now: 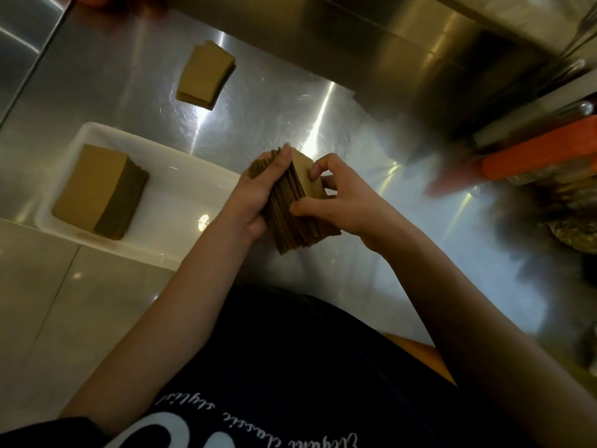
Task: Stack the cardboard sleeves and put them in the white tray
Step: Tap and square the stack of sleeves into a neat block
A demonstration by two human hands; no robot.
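A thick bundle of brown cardboard sleeves (292, 215) stands on edge on the steel counter, pressed between both hands. My left hand (258, 192) grips its left face, fingers over the top edge. My right hand (329, 195) holds the right face, thumb on the near corner and fingers pinching the outermost sleeve. The white tray (190, 169) lies just left of the hands. A tall squared stack of sleeves (97, 189) sits in its left half. A small flat pile of sleeves (205, 76) lies on the counter beyond the tray.
The steel counter (323, 101) has a raised steel back wall at the top right. Blurred orange-handled tools and containers (533, 156) crowd the right side. A pale tiled floor shows at the lower left, past the counter's edge.
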